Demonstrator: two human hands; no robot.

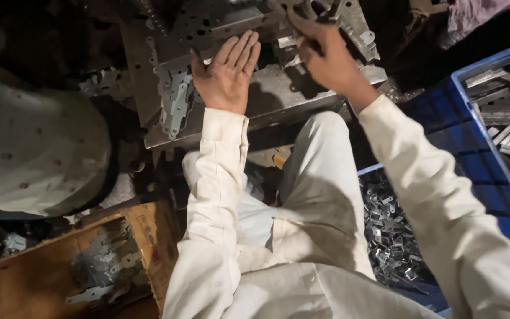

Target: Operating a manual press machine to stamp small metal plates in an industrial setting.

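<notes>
The steel press bed [278,97] has bare plate only between the two hands. Stamped metal pieces [175,103] crowd its left edge, the die block [231,23] walls the back, and a blue crate [444,118] hems the right side.

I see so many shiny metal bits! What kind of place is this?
Probably a small metal workshop. The hands, left hand and right hand, work at a steel press plate, with a blue crate of metal strips and a box of stamped pieces.

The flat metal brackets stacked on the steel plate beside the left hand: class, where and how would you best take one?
Probably pinch the top bracket by its long edges, coming from above: it lies flat on the plate, left hand beside it.
</notes>
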